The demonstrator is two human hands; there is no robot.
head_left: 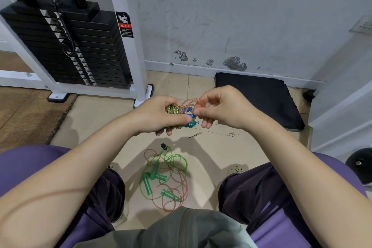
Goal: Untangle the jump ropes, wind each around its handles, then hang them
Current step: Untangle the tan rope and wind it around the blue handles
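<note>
My left hand [159,116] grips a bundle of blue handles wound with a glittery yellow-green rope [173,110]. My right hand [219,109] pinches the pink-orange end of that rope [191,104] just beside the bundle, a loop of it arching above the handles. Both hands are held over the floor between my knees. On the floor below lies a loose tangle of green rope [177,162] and thin pink rope [181,187] with three green handles [156,176] among the coils.
A black weight stack [76,46] in a white frame stands at the left by the wall. A dark foam mat [259,96] lies at the right against the wall. A black round weight [360,165] sits far right. I sit on a purple seat [26,159].
</note>
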